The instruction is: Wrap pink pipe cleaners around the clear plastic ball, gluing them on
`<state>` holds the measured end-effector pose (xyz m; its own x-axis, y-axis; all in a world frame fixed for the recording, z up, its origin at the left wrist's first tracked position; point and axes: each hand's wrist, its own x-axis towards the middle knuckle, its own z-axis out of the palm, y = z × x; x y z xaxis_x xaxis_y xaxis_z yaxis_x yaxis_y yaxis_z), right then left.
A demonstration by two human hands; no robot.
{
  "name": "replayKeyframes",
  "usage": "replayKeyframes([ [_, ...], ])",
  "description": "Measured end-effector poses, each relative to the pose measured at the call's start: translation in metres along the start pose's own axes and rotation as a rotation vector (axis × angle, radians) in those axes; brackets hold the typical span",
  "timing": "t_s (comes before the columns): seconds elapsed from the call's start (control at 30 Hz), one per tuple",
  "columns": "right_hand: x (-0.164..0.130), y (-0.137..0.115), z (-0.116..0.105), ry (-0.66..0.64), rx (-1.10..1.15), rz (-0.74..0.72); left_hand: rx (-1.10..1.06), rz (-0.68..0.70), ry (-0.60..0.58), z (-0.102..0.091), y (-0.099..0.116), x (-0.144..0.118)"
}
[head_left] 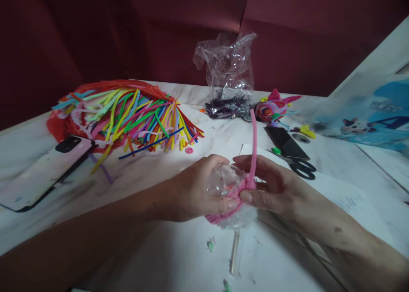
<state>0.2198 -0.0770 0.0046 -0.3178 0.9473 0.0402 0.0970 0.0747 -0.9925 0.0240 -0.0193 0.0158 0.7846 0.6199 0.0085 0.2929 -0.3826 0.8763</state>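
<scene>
My left hand [194, 194] and my right hand [271, 185] together grip a small clear plastic ball [223, 181] at the table's middle. A pink pipe cleaner [253, 143] is wound around the ball's lower part, and its free end sticks straight up past my right fingers. My left thumb and right thumb press on the pink wrap. A thin stick [235, 251] hangs down from under the ball.
A heap of several coloured pipe cleaners [134, 117] lies on a red bag at the back left, a phone [44, 172] beside it. A clear plastic bag [228, 79], a finished pipe-cleaner figure [273, 108], black scissors [302, 166], a dark phone [286, 142] and paper sheets [345, 198] are behind and right.
</scene>
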Motion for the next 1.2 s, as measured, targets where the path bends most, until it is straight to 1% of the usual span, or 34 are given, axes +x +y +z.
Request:
replayKeyframes([
  [0.1,0.001,-0.004,0.001,-0.016,-0.005,-0.011,-0.021,0.009,0.015,-0.001,-0.003,-0.001],
  [0.23,0.003,-0.006,0.005,-0.006,-0.023,-0.008,-0.092,-0.021,-0.053,-0.007,0.000,-0.004],
  [0.33,0.005,-0.005,0.008,-0.005,-0.030,-0.001,-0.134,-0.051,-0.068,-0.010,0.003,-0.006],
  [0.43,0.005,-0.003,0.008,-0.012,-0.026,0.000,-0.139,-0.072,-0.066,-0.009,0.006,-0.007],
  [0.63,0.001,-0.002,0.008,0.018,-0.033,-0.043,-0.092,-0.088,-0.070,-0.007,0.009,-0.008],
  [0.73,-0.001,0.000,0.008,0.000,0.029,-0.060,-0.069,-0.097,-0.047,-0.006,0.007,-0.007],
  [0.8,-0.002,0.004,0.008,-0.012,0.097,-0.102,-0.057,-0.093,-0.037,-0.004,0.004,-0.005],
  [0.9,-0.003,0.010,0.005,0.081,0.102,-0.203,-0.005,-0.100,-0.014,-0.003,-0.002,-0.003],
  [0.97,-0.003,0.014,0.003,0.148,0.069,-0.205,0.044,-0.117,0.005,-0.004,-0.006,-0.003],
  [1.07,-0.003,0.018,0.003,0.142,0.060,-0.173,0.095,-0.147,0.031,-0.004,-0.009,-0.005],
  [1.2,-0.001,0.020,0.004,0.147,0.048,-0.213,0.131,-0.172,0.047,-0.007,-0.007,-0.007],
])
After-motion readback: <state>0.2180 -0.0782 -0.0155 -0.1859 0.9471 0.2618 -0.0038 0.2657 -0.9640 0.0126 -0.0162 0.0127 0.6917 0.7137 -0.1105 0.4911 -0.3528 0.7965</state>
